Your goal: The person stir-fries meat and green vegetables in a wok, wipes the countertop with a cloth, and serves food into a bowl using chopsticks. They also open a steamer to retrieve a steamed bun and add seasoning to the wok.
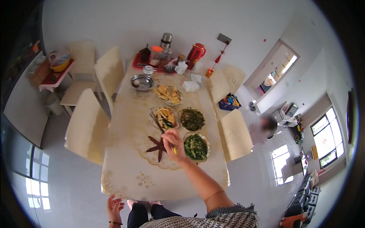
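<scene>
My right hand (174, 144) holds a pair of chopsticks (157, 122), whose far ends reach over a glass dish of yellow strips and dark greens (164, 115). Beneath that hand lies a dark red star-shaped trivet (156, 146). To its right sits a bowl of cooked green vegetables (196, 147), with a plate of darker chopped greens (192, 119) behind it. Farther back is a plate of flatbread wedges (168, 95). My left hand (114, 205) hangs by the table's near left corner, fingers apart, holding nothing.
A steel bowl (142, 82), a tissue pack (191, 86), a white mug (181, 68) and a red thermos jug (196, 55) stand on the table's far part. Chairs (85, 128) flank both sides, one bearing a basket (229, 102). A person (261, 129) is beyond the right chairs.
</scene>
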